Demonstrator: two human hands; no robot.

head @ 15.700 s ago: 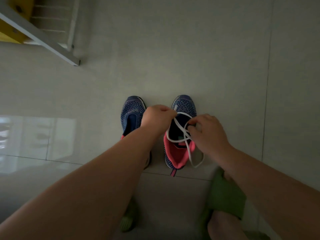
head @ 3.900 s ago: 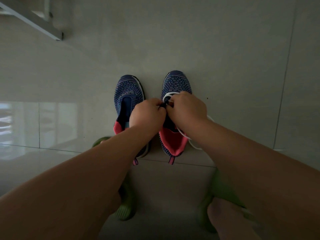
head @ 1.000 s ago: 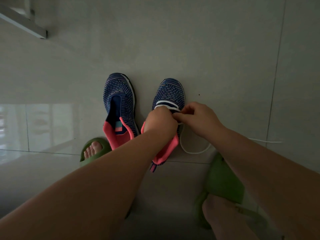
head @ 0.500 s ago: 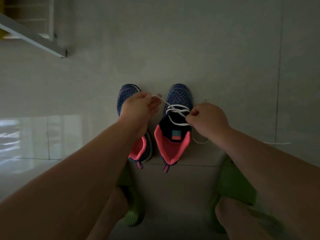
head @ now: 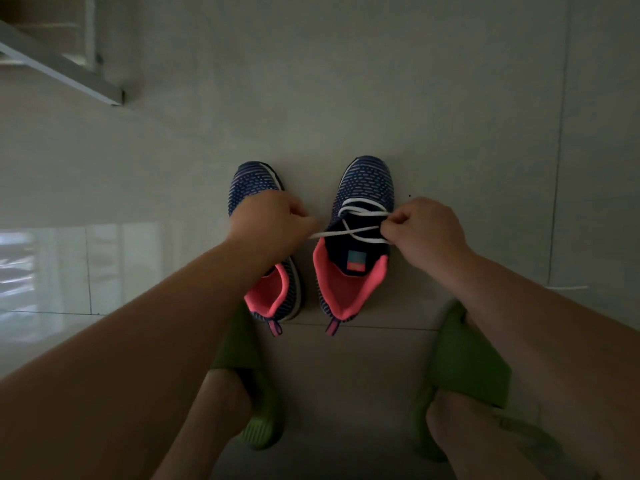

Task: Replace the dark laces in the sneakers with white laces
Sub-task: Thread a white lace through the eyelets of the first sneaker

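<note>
Dim room: pale glossy floor tiles (head: 450, 98) reflecting window light (head: 41, 265), white frame (head: 62, 67) upper left.

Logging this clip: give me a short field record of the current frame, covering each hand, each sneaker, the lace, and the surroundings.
left hand: pinches one end of the white lace, pulled out to the left
right hand: pinches the lace at the right sneaker's right edge
white lace: crossed over the tongue, threaded through the front eyelets
right sneaker: partly laced, on the floor
left sneaker: no lace visible, partly hidden by the left arm
floor: pale tiles
green slippers: on the person's feet
</note>
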